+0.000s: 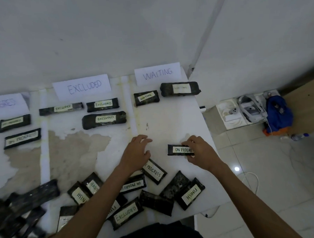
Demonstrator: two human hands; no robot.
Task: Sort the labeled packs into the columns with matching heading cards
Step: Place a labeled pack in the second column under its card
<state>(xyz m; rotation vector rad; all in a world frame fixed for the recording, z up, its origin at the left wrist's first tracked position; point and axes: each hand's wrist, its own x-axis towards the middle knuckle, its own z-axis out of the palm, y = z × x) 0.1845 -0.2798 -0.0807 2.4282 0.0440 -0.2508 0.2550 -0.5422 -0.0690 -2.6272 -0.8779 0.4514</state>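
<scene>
My right hand point(197, 149) grips the right end of a black pack labeled ON PROGRESS point(177, 149), low in the WAITING column. My left hand point(136, 152) hovers beside it with loosely curled fingers and holds nothing. Heading cards read EXCLUDED point(82, 87), WAITING point(157, 73) and, at the far left, a blurred PROGRESS card point(5, 104). Two packs lie under WAITING point(146, 98), three under EXCLUDED point(104, 120), two under the left card point(22, 138). A loose heap of labeled packs point(153, 171) lies near me, partly hidden by my forearms.
A pile of dark packs point(20, 208) fills the near left corner. The white table point(171, 121) ends at its right edge over a tiled floor point(264, 167), where white trays point(230, 115), a blue bag point(277, 112) and a cable lie. A wall stands behind the cards.
</scene>
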